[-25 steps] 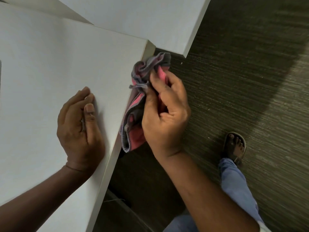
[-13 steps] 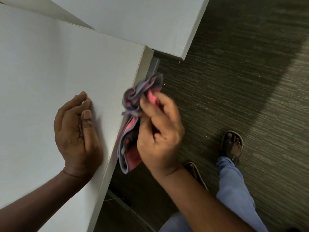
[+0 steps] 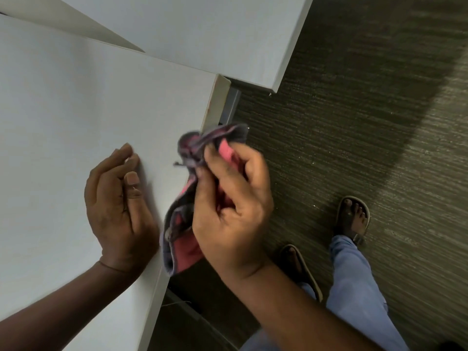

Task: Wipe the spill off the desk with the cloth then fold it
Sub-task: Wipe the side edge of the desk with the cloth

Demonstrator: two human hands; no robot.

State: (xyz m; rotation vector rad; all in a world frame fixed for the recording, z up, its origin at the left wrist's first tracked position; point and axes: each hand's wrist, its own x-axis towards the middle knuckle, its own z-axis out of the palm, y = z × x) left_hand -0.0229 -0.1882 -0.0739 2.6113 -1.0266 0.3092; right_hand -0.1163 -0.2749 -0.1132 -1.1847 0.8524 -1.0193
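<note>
Desk (image 3: pixel 76 110) fills the left, white and bare; left hand (image 3: pixel 119 211) rests on it near its edge, fingers loosely curled, holding nothing; right hand (image 3: pixel 228 214) grips the bunched pink-grey cloth (image 3: pixel 177 234) against that edge.

Likely an office — plain white desk surface (image 3: pixel 76 110), a second white panel (image 3: pixel 202 34) behind, ribbed dark carpet (image 3: pixel 354 122).
</note>
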